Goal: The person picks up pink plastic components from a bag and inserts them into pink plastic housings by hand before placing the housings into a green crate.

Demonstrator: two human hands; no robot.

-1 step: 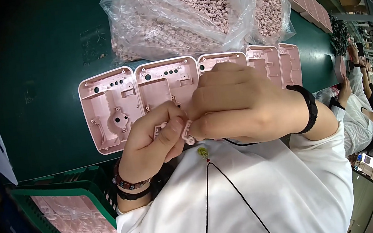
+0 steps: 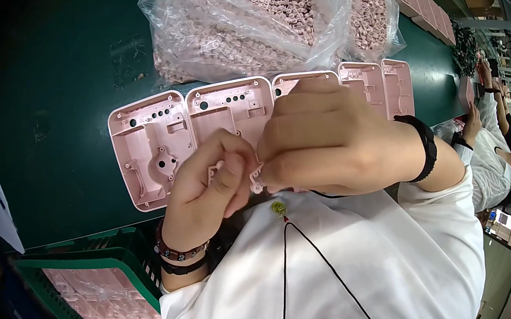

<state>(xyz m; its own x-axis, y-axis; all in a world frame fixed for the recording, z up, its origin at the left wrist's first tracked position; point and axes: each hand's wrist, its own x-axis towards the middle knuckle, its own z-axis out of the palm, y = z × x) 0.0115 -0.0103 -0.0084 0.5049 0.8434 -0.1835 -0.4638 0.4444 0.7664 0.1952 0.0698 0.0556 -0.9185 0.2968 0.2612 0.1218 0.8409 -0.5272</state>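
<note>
My left hand (image 2: 210, 181) is closed, with a small pink plastic part (image 2: 212, 172) showing between its thumb and fingers. Pressed up against it, my right hand (image 2: 323, 138) has its fingers curled in a pinch. Between the two hands a second small pink plastic piece (image 2: 256, 181) hangs at the fingertips, its exact shape partly covered. Both hands are held in front of my chest, over the near edge of a row of pink plastic housings (image 2: 136, 150). The right hand hides much of the middle housing (image 2: 303, 78).
Clear plastic bags (image 2: 221, 36) full of small pink parts lie behind the housings on the green table (image 2: 66, 74). A green crate (image 2: 76, 258) with wrapped pink pieces stands at lower left. More pink housings (image 2: 421, 5) sit farther right, where a co-worker (image 2: 492, 162) is beside the table.
Both hands shift slightly and the fingers of my left hand rise a little. The small pink piece between the hands has turned a bit.
</note>
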